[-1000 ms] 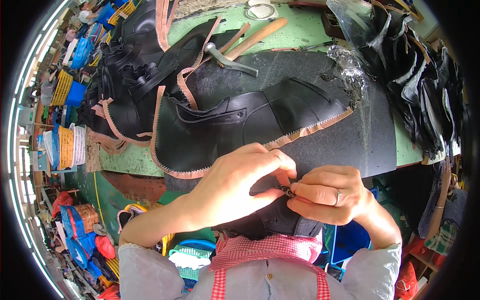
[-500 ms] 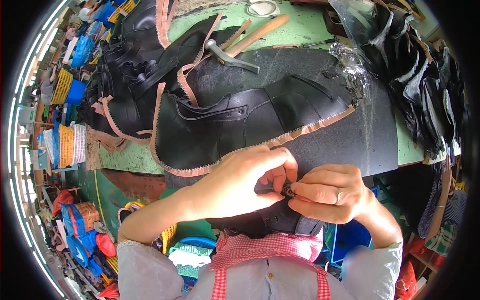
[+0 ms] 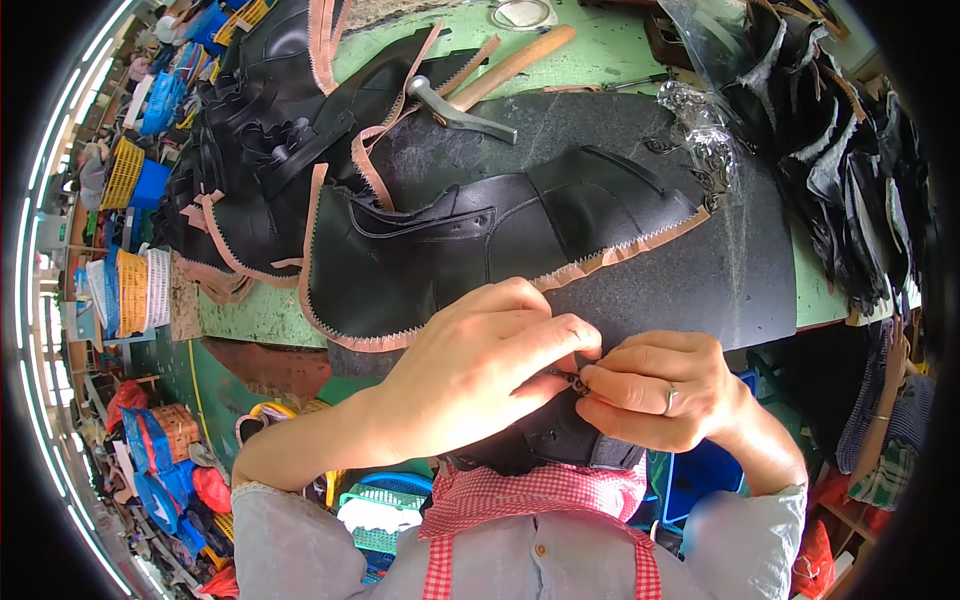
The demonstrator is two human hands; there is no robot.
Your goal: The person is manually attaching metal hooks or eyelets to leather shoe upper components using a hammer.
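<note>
On the far left of the green worktop [image 3: 260, 322], a heap of black leather shoe uppers [image 3: 270, 165] with tan zigzag-edged strips is lying just as it was; right of it, one large black shoe upper [image 3: 400, 270] is also keeping its place, with a wooden-handled hammer [image 3: 511, 69] resting beyond its far edge. Nearer, the left hand [image 3: 490, 350] is showing the latest change: its index finger is now reaching farther right and curling down over the thumb, narrowing a gap that was wider half a second ago. This suggests that the fine fingering is continuing rather than finishing. Whether the left hand is gripping anything, one cannot tell, as its fingers are covering their own tips. Just right of its thumb, a small dark beaded-looking piece [image 3: 579, 386] is sitting at the right hand's fingertips, above a black leather part [image 3: 545, 435] near the person's lap. The right hand [image 3: 660, 390], wearing a ring, is holding that piece in a thumb-and-finger pinch and is barely shifting. Farther right, a clear plastic bag [image 3: 705, 135] is lying on a black board [image 3: 690, 290], and stacked black pieces [image 3: 840, 190] are standing beyond it.
</note>
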